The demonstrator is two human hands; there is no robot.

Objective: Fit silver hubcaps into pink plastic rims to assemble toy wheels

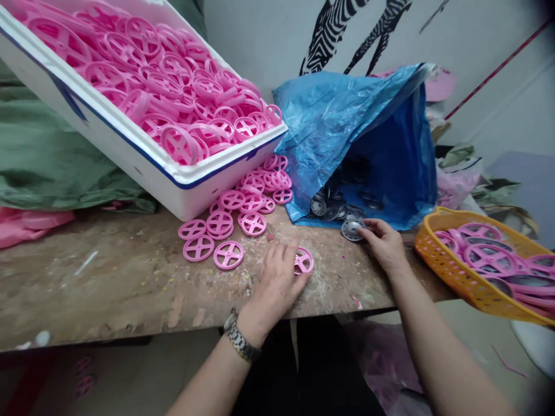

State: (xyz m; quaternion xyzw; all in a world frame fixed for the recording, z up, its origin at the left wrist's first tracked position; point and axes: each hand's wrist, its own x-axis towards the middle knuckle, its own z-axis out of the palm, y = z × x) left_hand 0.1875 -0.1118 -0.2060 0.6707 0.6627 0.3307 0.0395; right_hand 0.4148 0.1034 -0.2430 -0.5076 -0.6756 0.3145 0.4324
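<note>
My left hand, with a metal watch on its wrist, is low over the workbench. Its thumb and fingers close around the near left side of a pink spoked plastic wheel, covering part of it. At the mouth of a blue plastic bag, my right hand pinches the edge of a round silver hubcap-like disc. More dark and silver discs lie inside the bag, partly in shadow. Left of my left hand, loose pink wheels spread across the wood.
A tilted white foam box full of pink wheels stands at the back left. On the right, a yellow perforated basket holds pink wheels with silver discs among them. The wooden workbench ends just in front of my body.
</note>
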